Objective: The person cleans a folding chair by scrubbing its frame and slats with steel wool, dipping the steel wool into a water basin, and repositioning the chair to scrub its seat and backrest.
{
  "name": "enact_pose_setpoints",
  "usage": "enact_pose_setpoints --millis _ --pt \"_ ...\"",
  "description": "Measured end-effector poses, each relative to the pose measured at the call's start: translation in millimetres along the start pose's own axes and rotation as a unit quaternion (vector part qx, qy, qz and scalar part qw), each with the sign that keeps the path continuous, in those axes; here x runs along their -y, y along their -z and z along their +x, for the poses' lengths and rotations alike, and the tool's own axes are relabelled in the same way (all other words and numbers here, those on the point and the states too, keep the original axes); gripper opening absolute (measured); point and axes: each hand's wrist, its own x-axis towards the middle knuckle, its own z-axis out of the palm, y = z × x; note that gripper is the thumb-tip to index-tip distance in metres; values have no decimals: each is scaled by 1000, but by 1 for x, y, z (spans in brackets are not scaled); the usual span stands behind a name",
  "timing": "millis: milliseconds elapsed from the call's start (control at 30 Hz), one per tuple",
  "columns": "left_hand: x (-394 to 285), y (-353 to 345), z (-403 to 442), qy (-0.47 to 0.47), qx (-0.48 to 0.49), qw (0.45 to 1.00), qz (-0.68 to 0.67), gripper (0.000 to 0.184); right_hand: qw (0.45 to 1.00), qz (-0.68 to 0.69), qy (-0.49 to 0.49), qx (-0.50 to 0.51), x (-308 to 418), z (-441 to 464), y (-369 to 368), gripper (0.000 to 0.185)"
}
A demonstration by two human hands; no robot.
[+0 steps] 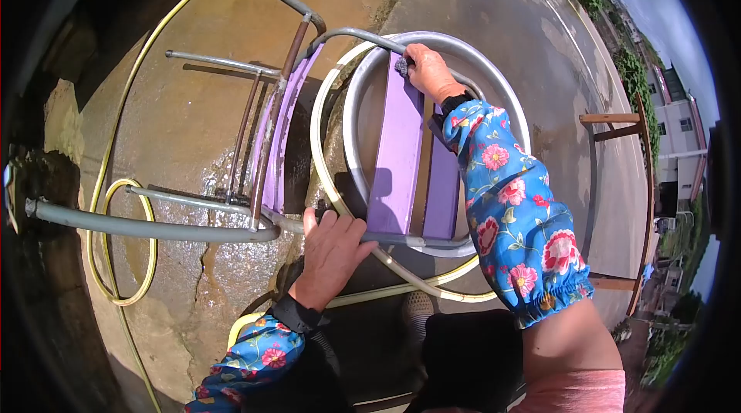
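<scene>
A metal-tube chair [77,217] with purple slats lies tipped over, its backrest across a round metal basin [512,96]. My right hand [429,73] presses a dark grey scouring pad [400,66] against the far end of a purple backrest slat [395,150]. Its fingers are bent around the pad, which they partly hide. Nearer to me, my left hand [332,255] is closed over the chair's lower tube, between the seat and the backrest. Its fingertips are partly out of sight. Both forearms wear blue floral sleeves.
A yellow hose [116,131] loops over the wet, cracked concrete [193,274] on the left and passes around the basin. My shoe [417,306] is just below the basin. A brown wooden frame [642,181] stands at the right, with buildings [683,131] beyond.
</scene>
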Motion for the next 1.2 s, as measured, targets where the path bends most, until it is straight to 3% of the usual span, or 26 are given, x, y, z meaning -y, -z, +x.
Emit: enact_pose_setpoints --millis 67,100,200,300,400,467,567,633,733,767,833,900,967,1033,1100,1133,1200 --pt "-1 10 -2 3 -11 1000 -5 26 995 57 5 -83 12 -9 -7 17" --pt "-30 -10 -8 23 -10 998 -56 26 998 64 18 -10 0 -52 9 18" --pt "-10 -5 -3 10 -15 999 -29 26 974 145 160 64 47 -95 24 22" --pt "-11 -3 -2 24 -17 999 -41 26 915 216 260 220 100 -179 49 26" --pt "-14 -1 -2 30 4 999 -44 24 928 198 280 146 78 -163 32 27" --pt "-14 -3 -1 19 1 1000 -21 24 963 142 228 19 46 -108 17 24" --pt "-10 -9 -5 2 -30 999 -19 24 990 63 125 -22 23 -50 4 18" --pt "-11 -6 -7 7 -20 1000 -15 25 987 90 128 -39 43 -71 5 20" --pt "-10 -7 -3 24 -8 999 -19 26 952 177 238 69 77 -153 25 29" --pt "-11 -7 -4 26 -6 999 -21 26 931 216 254 147 93 -178 34 29" --pt "-12 -7 -2 31 3 999 -18 26 920 220 279 165 96 -187 34 27" --pt "-11 -7 -1 32 2 999 -18 26 936 197 267 120 76 -151 27 25" --pt "-12 -9 -4 35 5 999 -22 26 960 159 221 64 52 -112 19 24" --pt "-12 -7 -3 23 2 1000 -11 26 989 109 87 43 29 -72 14 22" --pt "-9 -8 -3 18 0 1000 1 26 995 99 28 0 26 -49 5 24" --pt "-8 -9 -4 16 -8 1000 0 27 995 86 3 -45 30 -49 1 26" --pt "-8 -12 -6 9 -27 1000 -3 29 995 94 25 -34 39 -66 4 25"
